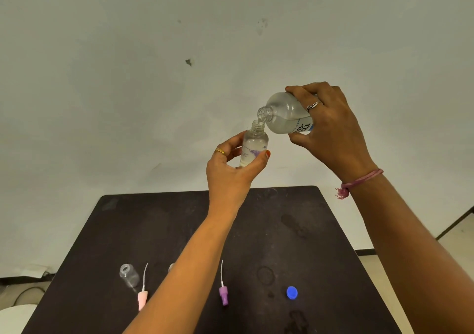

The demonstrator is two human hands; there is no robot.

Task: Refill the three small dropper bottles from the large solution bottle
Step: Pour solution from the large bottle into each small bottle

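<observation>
Above the dark worktop, the right hand grips the large solution bottle, tilted with its open neck touching the mouth of a small dropper bottle, which the left hand holds upright between thumb and fingers. Below the hands lie an empty small bottle, a pink dropper top, a purple dropper top and a blue cap
</observation>
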